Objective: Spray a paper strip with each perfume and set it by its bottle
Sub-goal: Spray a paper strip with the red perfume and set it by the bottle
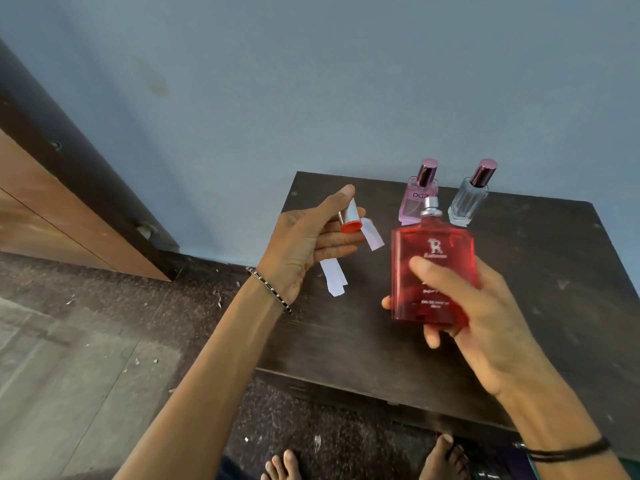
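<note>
Held upright over the middle of the dark table [540, 271], uncapped red perfume bottle [433, 271], right hand [485, 313] fingers clamped around its lower half. In the left hand [304, 244], fingers closed on the bottle's cap [349, 220] and paper strips [372, 235]. Near the far edge, pink bottle [417, 199] and clear bottle [467, 202].

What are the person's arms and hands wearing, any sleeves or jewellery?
Both forearms are bare, with no sleeves in view and no gloves. The left wrist carries a thin dark bangle with small pale markings along it. The right wrist has a thin black band, like a thread or cord. No rings are visible on the fingers.
</note>
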`<state>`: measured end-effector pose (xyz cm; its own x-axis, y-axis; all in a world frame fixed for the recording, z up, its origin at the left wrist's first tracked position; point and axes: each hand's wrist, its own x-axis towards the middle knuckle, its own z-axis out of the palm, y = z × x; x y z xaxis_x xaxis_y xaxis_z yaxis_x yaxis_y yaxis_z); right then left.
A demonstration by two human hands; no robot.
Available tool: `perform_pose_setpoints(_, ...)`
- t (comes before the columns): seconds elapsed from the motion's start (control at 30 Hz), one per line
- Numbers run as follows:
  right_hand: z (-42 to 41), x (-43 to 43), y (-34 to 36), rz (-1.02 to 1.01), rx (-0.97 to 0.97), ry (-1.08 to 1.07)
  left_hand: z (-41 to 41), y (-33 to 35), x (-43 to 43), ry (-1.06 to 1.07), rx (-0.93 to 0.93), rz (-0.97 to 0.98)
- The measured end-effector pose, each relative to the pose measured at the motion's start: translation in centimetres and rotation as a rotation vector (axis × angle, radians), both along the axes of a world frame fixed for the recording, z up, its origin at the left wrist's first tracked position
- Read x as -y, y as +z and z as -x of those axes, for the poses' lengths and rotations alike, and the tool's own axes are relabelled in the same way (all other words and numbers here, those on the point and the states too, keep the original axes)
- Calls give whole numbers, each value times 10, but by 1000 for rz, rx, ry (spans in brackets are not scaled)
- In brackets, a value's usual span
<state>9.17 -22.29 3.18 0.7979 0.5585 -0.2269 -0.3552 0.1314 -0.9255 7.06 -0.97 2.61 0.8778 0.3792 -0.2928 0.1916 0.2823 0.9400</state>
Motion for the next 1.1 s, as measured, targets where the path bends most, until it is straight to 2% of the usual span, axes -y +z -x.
perform_pose_setpoints(0.1,4,-5,-2,144,120,35,-2,-1,2,3,10,-3)
perform_pose_setpoints(0.4,6,-12,-7,200,158,109,-7,-5,10,20,-15,-5)
perform_pose_setpoints(1.1,8,-19,-15,106,145,-120,-9,-6,22,31,83,-118)
